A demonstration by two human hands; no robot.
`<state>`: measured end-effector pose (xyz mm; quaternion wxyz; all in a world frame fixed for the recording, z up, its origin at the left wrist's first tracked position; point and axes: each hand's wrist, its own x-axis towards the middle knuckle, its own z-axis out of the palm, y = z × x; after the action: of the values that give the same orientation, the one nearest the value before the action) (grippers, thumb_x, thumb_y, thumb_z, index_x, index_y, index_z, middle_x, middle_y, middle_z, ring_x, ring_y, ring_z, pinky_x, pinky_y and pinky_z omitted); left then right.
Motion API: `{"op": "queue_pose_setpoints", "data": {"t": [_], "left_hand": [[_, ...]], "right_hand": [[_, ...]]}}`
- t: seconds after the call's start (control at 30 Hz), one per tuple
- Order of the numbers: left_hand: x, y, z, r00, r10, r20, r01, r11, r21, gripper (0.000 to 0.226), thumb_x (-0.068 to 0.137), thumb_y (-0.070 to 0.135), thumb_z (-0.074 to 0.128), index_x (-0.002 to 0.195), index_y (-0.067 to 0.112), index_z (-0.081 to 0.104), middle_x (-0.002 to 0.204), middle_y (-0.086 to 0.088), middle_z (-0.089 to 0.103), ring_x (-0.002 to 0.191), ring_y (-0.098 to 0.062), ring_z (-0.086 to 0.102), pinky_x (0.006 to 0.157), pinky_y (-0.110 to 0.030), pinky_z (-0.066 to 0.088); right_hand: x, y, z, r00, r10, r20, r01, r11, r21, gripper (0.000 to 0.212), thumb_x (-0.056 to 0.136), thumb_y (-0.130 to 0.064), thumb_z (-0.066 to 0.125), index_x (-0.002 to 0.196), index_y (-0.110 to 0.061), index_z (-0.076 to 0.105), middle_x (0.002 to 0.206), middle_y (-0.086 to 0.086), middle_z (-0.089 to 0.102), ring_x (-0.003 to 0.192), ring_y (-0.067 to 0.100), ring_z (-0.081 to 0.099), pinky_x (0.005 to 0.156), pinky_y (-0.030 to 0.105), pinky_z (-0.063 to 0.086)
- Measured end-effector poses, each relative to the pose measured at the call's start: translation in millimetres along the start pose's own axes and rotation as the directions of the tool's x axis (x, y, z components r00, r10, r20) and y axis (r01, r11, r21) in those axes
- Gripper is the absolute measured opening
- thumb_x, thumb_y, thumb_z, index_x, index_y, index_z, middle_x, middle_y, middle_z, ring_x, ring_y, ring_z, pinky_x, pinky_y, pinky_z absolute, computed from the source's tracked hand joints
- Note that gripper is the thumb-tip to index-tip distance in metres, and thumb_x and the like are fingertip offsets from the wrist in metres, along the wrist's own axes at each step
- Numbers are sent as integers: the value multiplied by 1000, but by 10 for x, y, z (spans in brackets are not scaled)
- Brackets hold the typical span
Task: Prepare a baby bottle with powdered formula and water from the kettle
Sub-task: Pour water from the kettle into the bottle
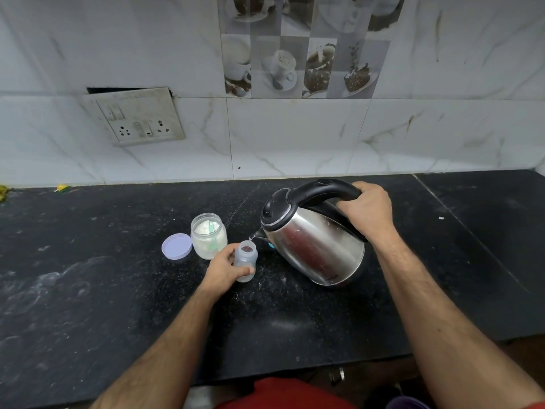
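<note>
Pouring from a heavy, tilted stainless-steel kettle with black handle (312,243), my right hand (367,211) clenches its handle while my left hand (225,268) wraps the light, tippable translucent plastic baby bottle (245,261) mid-worktop.

Lid (176,246) – jar (208,236) – bottle (245,262) – kettle (315,243), left to right.

One head-worn view looks forward and down, close over the counter (88,290); wall (295,137) behind.
</note>
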<state>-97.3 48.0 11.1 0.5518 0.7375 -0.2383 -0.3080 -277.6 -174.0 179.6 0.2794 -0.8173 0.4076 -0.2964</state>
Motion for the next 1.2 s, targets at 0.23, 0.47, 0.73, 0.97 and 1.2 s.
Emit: {"op": "queue_pose_setpoints", "data": {"t": [0.23,0.47,0.73,0.97,1.2], "left_hand": [[27,-30,2,1000,-17,4,17,1000,-4,59,70,-3,83,121,16,60,114,0,70,107,-15,65,96,-29,50],[43,-45,-1,1000,-29,-8,29,1000,-6,59,69,-2,83,120,16,60,114,0,70,108,-17,65,99,-33,49],[57,-38,-15,999,-50,2,50,999,5,60,70,1,84,121,21,59,116,3,68,110,-13,63,99,-31,47],[56,-66,-21,999,-48,-11,48,999,5,60,69,0,84,120,22,60,115,2,69,108,-14,64,100,-33,48],[49,-61,-40,999,-51,-7,51,999,0,59,69,-1,84,117,25,60,115,2,69,110,-15,64,101,-33,47]], "right_hand": [[36,-3,-8,1000,-2,-3,2,1000,-3,7,68,-18,72,71,-14,67,62,2,64,68,25,61,61,30,42],[48,-27,-20,1000,-13,-3,13,1000,-18,8,69,-18,73,72,-13,67,64,4,65,69,26,63,61,30,42],[60,-84,-46,1000,-19,1,19,1000,-11,4,68,-19,72,72,-18,69,63,-1,65,67,22,61,61,30,45],[67,-124,-89,1000,-5,1,5,1000,13,20,69,-16,70,58,-26,57,54,-7,54,59,15,52,56,27,36],[102,-129,-99,1000,-17,-3,17,1000,9,13,67,-16,68,59,-18,58,51,-4,52,58,18,51,56,28,38]]}}
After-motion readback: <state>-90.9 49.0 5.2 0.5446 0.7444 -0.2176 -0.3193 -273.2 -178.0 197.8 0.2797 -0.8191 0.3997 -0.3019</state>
